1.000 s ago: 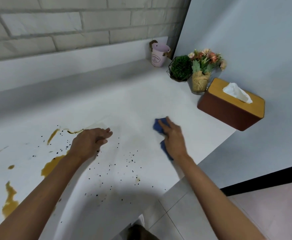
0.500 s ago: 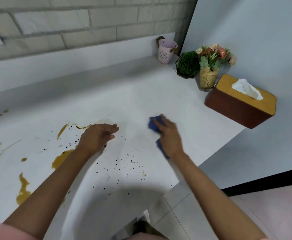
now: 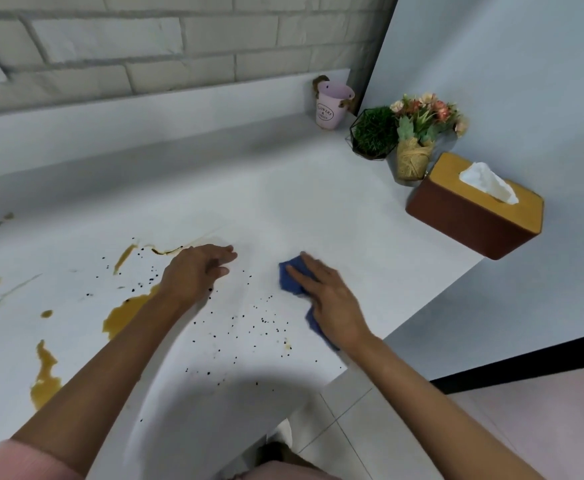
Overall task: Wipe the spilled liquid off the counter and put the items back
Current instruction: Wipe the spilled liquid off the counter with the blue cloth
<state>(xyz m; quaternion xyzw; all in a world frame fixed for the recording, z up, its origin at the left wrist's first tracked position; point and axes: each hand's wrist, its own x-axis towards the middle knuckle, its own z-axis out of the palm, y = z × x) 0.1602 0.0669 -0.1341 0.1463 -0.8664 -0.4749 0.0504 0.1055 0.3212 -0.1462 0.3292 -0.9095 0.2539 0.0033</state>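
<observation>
Spilled liquid (image 3: 124, 315), amber puddles and streaks with dark specks, lies on the left part of the white worktop (image 3: 283, 202). The left hand (image 3: 193, 271) rests beside it, fingers loosely together. The right hand (image 3: 332, 303) presses a blue cloth (image 3: 290, 275) flat onto the worktop, fingers straight and slightly spread.

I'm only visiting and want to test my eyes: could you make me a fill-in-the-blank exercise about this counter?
1. The right hand presses a ____ cloth flat on the counter.
2. The amber spill lies nearest the ____ hand.
3. A ____ tissue sticks out of the brown tissue box.
4. The small ____ bucket stands by the back wall.

Missing words: blue; left; white; pink.
</observation>
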